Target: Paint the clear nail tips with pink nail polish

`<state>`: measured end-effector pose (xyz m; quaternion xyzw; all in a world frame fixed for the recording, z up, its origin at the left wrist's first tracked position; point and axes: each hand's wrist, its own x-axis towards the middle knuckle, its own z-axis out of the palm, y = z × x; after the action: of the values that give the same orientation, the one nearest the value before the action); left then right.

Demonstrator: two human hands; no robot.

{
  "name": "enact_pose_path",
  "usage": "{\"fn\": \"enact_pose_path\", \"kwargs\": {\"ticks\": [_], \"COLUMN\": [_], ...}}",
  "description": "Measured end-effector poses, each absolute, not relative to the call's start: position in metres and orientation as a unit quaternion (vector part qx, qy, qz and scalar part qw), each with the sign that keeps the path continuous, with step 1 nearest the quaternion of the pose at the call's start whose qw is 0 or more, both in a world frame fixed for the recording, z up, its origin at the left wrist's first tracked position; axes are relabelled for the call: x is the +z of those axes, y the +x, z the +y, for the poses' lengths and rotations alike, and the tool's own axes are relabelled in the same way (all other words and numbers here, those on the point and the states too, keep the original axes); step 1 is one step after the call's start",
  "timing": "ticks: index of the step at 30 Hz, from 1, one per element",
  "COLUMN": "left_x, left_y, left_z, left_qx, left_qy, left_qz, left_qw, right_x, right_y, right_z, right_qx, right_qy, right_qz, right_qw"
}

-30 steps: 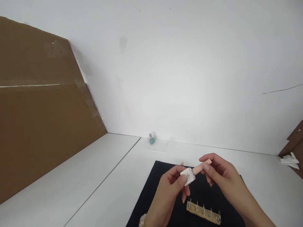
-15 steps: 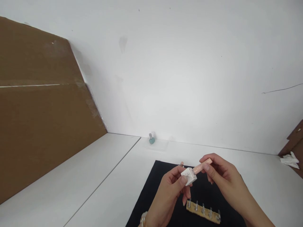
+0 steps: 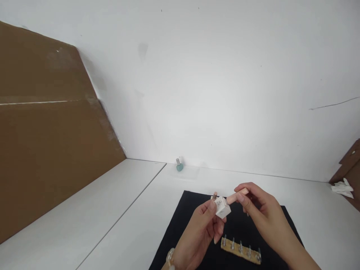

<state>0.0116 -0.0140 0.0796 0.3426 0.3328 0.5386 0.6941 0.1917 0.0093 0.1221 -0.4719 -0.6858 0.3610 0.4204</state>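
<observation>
My left hand [image 3: 202, 228] pinches the white square body of a small nail polish bottle [image 3: 222, 207] above a black mat [image 3: 182, 232]. My right hand [image 3: 260, 212] grips the bottle's long peach cap [image 3: 236, 195] between thumb and fingers. Below the hands, a tan strip [image 3: 240, 250] with several clear nail tips on pins lies on the mat. Another small bottle top [image 3: 214, 196] pokes up just behind the held bottle.
A teal nail polish bottle [image 3: 179, 165] stands at the back by the white wall. A brown cardboard panel [image 3: 47, 131] leans along the left. Crumpled white tissue [image 3: 341, 188] lies at the far right near another brown board [image 3: 350, 165]. The table [image 3: 112, 210] is white.
The view has shifted slightly. Both hands with the bottle have drifted a little left and the bottle body has tilted; the grips are the same.
</observation>
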Motion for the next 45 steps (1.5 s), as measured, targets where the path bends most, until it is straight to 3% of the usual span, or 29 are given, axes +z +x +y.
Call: {"fn": "enact_pose_path", "kwargs": {"ticks": [4, 13, 20, 29, 39, 45], "left_x": [0.079, 0.085, 0.086, 0.089, 0.084, 0.082], "left_y": [0.012, 0.012, 0.013, 0.021, 0.025, 0.025], "left_z": [-0.014, -0.012, -0.011, -0.019, -0.020, -0.021], "left_qx": [0.522, 0.544, 0.570, 0.576, 0.549, 0.530], "left_qy": [0.338, 0.378, 0.390, 0.422, 0.446, 0.479], "left_qz": [0.334, 0.351, 0.413, 0.440, 0.452, 0.473], "left_qw": [0.708, 0.662, 0.593, 0.545, 0.544, 0.516], "right_x": [0.127, 0.128, 0.127, 0.129, 0.131, 0.132], "right_y": [0.194, 0.201, 0.204, 0.203, 0.199, 0.200], "right_z": [0.008, 0.016, 0.016, 0.019, 0.012, 0.015], "right_qx": [0.362, 0.512, 0.467, 0.526, 0.471, 0.501], "right_qy": [-0.476, -0.407, -0.438, -0.409, -0.447, -0.426], "right_qz": [-0.698, -0.645, -0.669, -0.639, -0.652, -0.654], "right_qw": [0.395, 0.395, 0.377, 0.385, 0.391, 0.374]}}
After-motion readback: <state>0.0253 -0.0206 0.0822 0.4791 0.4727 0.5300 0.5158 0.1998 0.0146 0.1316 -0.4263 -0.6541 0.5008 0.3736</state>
